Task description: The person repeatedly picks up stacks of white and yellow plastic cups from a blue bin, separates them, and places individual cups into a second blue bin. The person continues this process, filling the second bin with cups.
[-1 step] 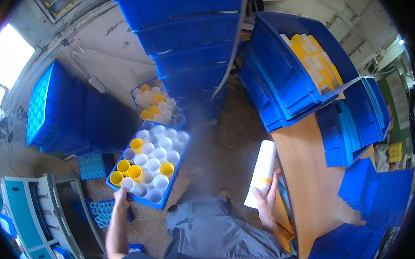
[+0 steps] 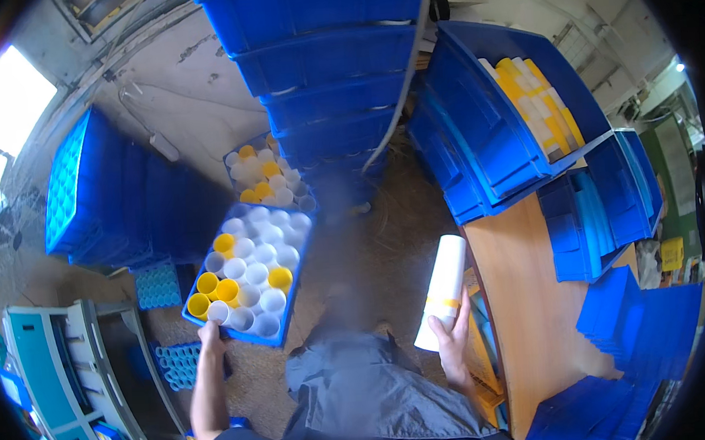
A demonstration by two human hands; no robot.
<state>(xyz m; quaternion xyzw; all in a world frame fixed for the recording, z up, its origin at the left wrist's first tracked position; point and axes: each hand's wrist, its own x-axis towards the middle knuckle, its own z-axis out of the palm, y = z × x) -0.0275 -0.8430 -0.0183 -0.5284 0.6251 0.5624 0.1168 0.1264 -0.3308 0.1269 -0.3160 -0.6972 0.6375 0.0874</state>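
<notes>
My left hand (image 2: 211, 337) grips the near left corner of a shallow blue crate (image 2: 281, 334), with its fingers partly hidden. Upright round tubes with open tops fill the crate, mostly white ones (image 2: 256, 274), with several yellow ones (image 2: 227, 290) among them. On the right, my right hand (image 2: 453, 338) is wrapped round a long white tapered tube (image 2: 446, 267) with a narrow yellow band low on it. That tube leans slightly, its upper end tipped to the right, beside the wooden tabletop and apart from the crate.
A similar crate of white and yellow tubes (image 2: 266, 173) lies beyond mine. Tall stacks of blue bins (image 2: 324, 58) rise ahead. At right, a blue bin (image 2: 516, 144) holds white and yellow rolls above a wooden tabletop (image 2: 524, 291). Blue crates (image 2: 128, 200) and a teal-fronted cabinet (image 2: 45, 356) stand left.
The crate in my left hand has shifted slightly, its near right corner moving up in the picture. The right hand and its tube have hardly moved.
</notes>
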